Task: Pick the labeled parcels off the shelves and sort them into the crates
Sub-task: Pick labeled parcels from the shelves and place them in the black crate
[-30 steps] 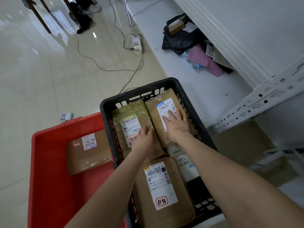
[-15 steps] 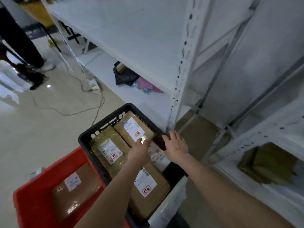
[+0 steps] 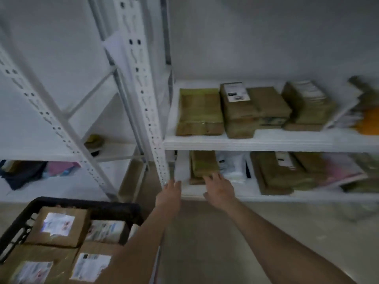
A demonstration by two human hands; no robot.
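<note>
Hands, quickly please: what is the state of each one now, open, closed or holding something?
Left hand: open, holding nothing.
Right hand: open, fingers spread by the brown parcel on the lower shelf, no grip on it.

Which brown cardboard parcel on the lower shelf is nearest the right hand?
The leftmost brown cardboard parcel, just beyond the right hand; the other brown parcels lie past the white plastic bag, further right.

Head cam, looks fwd/down, near shelves.
</note>
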